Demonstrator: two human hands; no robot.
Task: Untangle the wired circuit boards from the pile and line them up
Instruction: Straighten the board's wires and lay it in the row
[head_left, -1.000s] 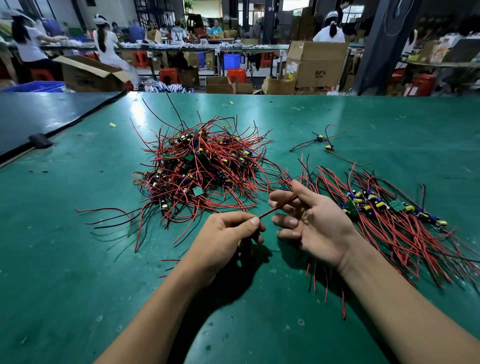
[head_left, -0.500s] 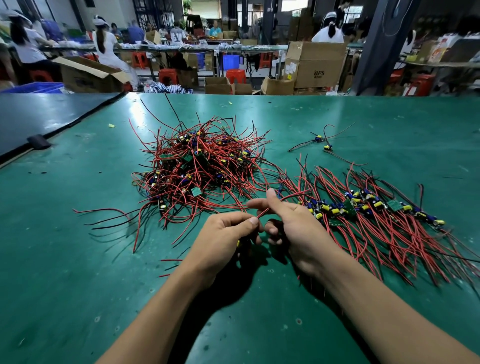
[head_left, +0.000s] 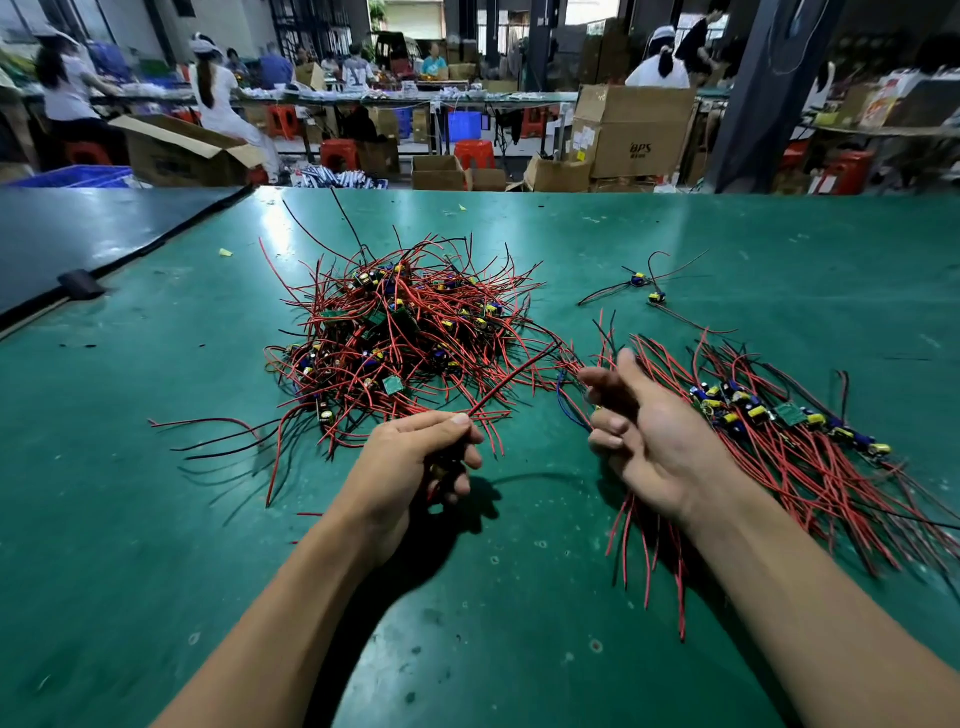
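The left hand (head_left: 415, 460) grips 1 wired circuit board (head_left: 498, 389) near the pile (head_left: 400, 332) at the middle of the worktop (head_left: 467, 623). The right hand (head_left: 649, 441) curls its fingers loosely beside the lined-up boards (head_left: 769, 410); whether it holds anything is unclear.

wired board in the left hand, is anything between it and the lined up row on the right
Yes: the right hand hangs between the left hand, which grips the wired board, and the lined-up row. The row's loose red wire ends also trail across the table under that wrist.
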